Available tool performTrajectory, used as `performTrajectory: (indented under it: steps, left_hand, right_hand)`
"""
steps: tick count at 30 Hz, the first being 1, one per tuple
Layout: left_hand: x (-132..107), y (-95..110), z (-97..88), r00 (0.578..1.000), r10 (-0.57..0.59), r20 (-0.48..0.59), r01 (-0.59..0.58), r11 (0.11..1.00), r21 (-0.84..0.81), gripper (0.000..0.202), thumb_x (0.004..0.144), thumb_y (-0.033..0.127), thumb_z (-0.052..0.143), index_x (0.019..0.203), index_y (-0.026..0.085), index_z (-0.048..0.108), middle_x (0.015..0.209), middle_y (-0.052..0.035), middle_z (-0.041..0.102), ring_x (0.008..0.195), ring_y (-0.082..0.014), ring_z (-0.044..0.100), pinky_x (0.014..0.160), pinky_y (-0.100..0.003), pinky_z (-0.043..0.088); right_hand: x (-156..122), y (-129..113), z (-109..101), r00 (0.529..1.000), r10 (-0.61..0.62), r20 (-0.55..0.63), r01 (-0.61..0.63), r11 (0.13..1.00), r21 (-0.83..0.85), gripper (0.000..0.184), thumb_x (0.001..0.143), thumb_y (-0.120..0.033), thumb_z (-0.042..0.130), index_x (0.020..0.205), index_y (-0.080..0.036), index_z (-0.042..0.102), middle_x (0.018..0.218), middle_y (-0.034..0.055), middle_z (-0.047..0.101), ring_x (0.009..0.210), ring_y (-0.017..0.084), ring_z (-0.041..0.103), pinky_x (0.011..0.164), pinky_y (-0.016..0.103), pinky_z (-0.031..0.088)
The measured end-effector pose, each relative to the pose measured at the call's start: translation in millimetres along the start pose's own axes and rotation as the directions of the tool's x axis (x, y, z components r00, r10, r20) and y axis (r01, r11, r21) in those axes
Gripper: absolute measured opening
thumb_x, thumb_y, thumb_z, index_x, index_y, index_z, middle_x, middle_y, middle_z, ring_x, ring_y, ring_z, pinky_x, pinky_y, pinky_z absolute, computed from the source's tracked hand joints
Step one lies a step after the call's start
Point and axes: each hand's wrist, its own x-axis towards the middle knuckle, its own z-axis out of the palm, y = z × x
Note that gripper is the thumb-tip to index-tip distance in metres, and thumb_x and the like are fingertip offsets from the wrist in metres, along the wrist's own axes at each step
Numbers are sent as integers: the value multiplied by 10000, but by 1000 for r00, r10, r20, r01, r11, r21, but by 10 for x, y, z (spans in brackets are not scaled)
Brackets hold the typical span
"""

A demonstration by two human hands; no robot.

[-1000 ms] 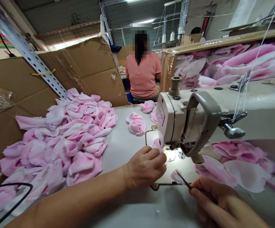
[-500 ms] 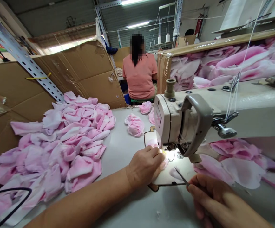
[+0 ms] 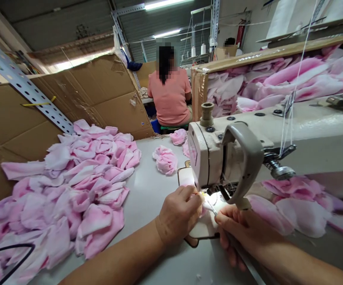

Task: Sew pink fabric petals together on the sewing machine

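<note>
My left hand [image 3: 180, 213] is closed on a piece of pink fabric [image 3: 203, 210] beside the needle of a sewing machine [image 3: 208, 156]. Most of that piece is hidden under my fingers. My right hand [image 3: 239, 229] grips long metal tweezers [image 3: 210, 206], whose tip points at the fabric near my left fingertips. The back end of the tweezers sticks out below my palm. Both hands are over the lit metal bed plate [image 3: 207, 229]. Behind the plate lie gathered pink fabric rosettes [image 3: 165, 160].
A big heap of pink-white fabric pieces [image 3: 97, 190] covers the table's left side. Loose petals [image 3: 303, 215] lie under the machine arm. A cardboard box [image 3: 200, 85] full of petals stands behind. A person in a salmon shirt [image 3: 169, 97] sits beyond the cardboard wall [image 3: 100, 91].
My right hand has moved left and forward, bringing the tweezers' tip from over the bed plate to the fabric by my left fingers. My left hand keeps its grip. The view has shifted slightly.
</note>
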Motion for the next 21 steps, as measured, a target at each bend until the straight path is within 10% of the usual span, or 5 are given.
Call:
performTrajectory:
  steps: [21]
  left_hand:
    - [5, -21, -5, 998, 58, -14, -59, 996, -70, 219, 926, 173, 484, 720, 184, 557, 653, 0, 549, 628, -127, 519, 664, -250, 465]
  right_hand:
    - [62, -174, 39, 997, 2, -72, -7, 998, -68, 346, 844, -287, 400, 532, -186, 511, 439, 16, 534, 386, 110, 483, 413, 213, 358]
